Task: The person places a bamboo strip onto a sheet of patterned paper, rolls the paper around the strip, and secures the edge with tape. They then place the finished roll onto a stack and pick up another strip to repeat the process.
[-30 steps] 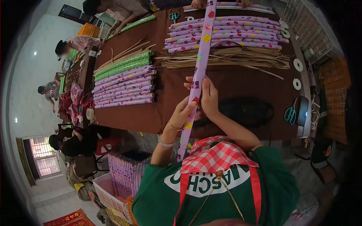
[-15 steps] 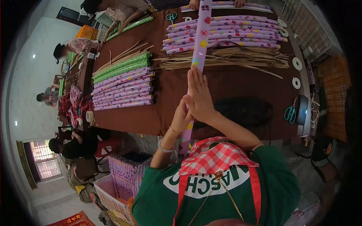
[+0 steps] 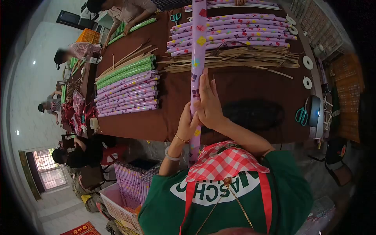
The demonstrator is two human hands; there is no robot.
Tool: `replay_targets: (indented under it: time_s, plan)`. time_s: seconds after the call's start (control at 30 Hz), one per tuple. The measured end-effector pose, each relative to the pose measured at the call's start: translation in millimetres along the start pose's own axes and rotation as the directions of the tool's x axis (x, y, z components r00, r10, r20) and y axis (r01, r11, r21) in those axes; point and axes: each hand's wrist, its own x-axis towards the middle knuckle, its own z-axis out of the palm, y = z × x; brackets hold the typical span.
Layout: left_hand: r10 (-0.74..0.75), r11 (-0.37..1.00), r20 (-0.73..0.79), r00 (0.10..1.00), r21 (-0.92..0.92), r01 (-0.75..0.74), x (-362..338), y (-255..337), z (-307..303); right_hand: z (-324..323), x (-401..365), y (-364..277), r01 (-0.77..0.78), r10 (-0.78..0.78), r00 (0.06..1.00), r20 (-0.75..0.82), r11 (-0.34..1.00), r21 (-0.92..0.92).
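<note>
A long glossy purple tube (image 3: pixel 198 47) with red, yellow and dark prints stands nearly upright in the view, crossing from the top edge to my apron. My left hand (image 3: pixel 188 119), with a bracelet at its wrist, holds the tube low, fingers closed around its left side. Just above and to the right, my right hand (image 3: pixel 209 102) presses its palm and straight fingers along the tube's right side. The tube lies between both hands, which partly hide it. Beyond them, brown flat strips (image 3: pixel 235 58) lie in a loose bundle on the brown tablecloth (image 3: pixel 172 88).
Purple tubes (image 3: pixel 235 33) lie in a row at the far side; more purple (image 3: pixel 127 94) and green tubes (image 3: pixel 127 70) lie left. Teal scissors (image 3: pixel 301 115) and white tape rolls (image 3: pixel 308 62) line the right edge. Several people sit or work nearby. A white crate (image 3: pixel 113 196) stands lower left.
The tube's upper end has swung left, so it stands straighter. My hands have shifted slightly with it, and the right hand has turned a little more upright along the tube.
</note>
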Motion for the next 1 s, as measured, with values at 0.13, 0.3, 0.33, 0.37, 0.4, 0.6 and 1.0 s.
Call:
replay_targets:
  time_s: [0.13, 0.3, 0.33, 0.37, 0.4, 0.6, 1.0]
  plan:
    - [-0.131, 0.984, 0.079, 0.988, -0.114, 0.140, 0, 24, -8, -1, -14, 18, -0.085, 0.072, 0.996, 0.061, 0.964, 0.251]
    - [-0.157, 0.883, 0.217, 0.963, -0.406, 0.236, -4, 14, -8, -16, 17, 33, -0.219, 0.345, 0.938, 0.015, 0.560, 0.799]
    - [-0.155, 0.883, 0.218, 0.963, -0.407, 0.235, -3, 15, -8, -21, 27, 37, -0.252, 0.397, 0.914, 0.078, 0.406, 0.878]
    - [-0.178, 0.843, 0.249, 0.952, -0.460, 0.278, -3, 16, -7, -27, 37, 40, -0.275, 0.437, 0.887, 0.149, 0.240, 0.931]
    - [-0.198, 0.798, 0.281, 0.939, -0.510, 0.321, -3, 16, -6, -33, 50, 38, -0.294, 0.484, 0.859, 0.171, 0.191, 0.937]
    - [-0.165, 0.640, 0.421, 0.892, -0.643, 0.422, -3, 6, -6, -49, 69, 27, -0.417, 0.459, 0.853, 0.248, 0.315, 0.853]
    - [-0.176, 0.638, 0.461, 0.870, -0.620, 0.457, 0, 6, -8, -55, 64, 45, -0.492, 0.394, 0.861, 0.323, 0.478, 0.728]
